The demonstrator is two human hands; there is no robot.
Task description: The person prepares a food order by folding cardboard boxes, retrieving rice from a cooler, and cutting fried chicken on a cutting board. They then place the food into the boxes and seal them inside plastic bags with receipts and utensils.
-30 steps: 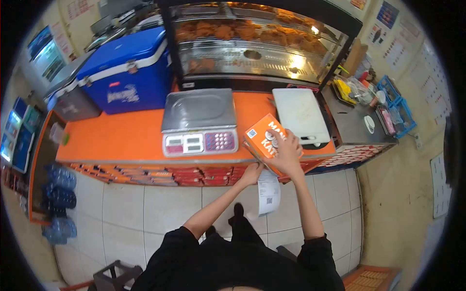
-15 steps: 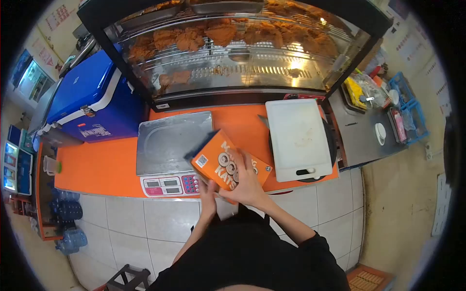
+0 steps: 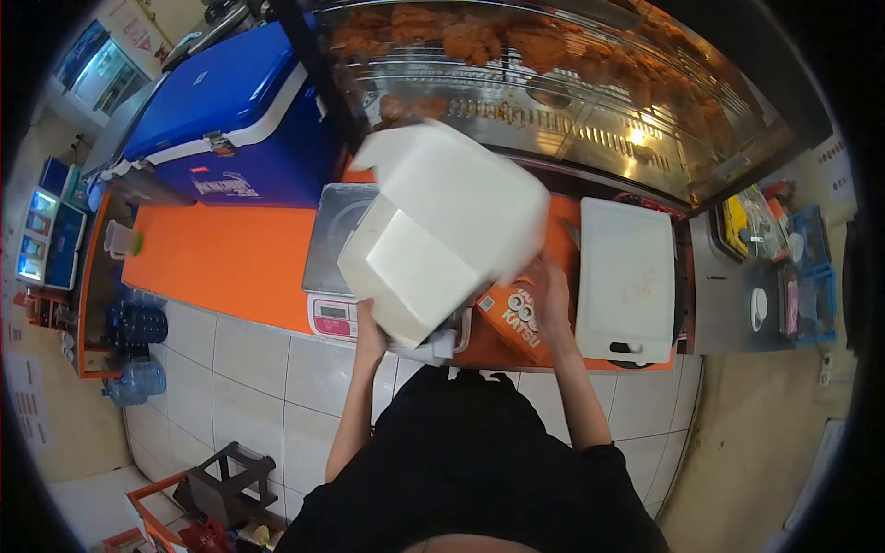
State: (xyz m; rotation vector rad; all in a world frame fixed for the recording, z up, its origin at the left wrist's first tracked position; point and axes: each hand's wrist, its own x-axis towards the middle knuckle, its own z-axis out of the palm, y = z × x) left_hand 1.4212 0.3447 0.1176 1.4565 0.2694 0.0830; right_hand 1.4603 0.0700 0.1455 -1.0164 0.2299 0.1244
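Note:
A cardboard food box (image 3: 424,267) is unfolded in front of me, its plain white inside facing up. Its large white lid flap (image 3: 466,189) stands raised toward the glass case and is blurred by motion. My left hand (image 3: 371,336) grips the box's near left edge, thumb on the wall. At the right side, my right hand (image 3: 553,300) is closed at the flap's edge, fingertips partly hidden. Beside its palm shows an orange panel (image 3: 516,318) printed with "KATSU" and a QR code. Behind the box, the scale (image 3: 334,315) is partly covered.
A white cutting board (image 3: 627,276) lies on the orange counter (image 3: 221,258) to the right, over a dark round thing. A blue cooler (image 3: 221,120) stands at left. Behind is a glass case (image 3: 572,111) of fried pieces. A dark stool (image 3: 235,479) stands on the floor.
The orange box, closed before, now shows its white inside with a flap raised. My right hand has moved right, my left hand slightly left. The view has shifted and tilted.

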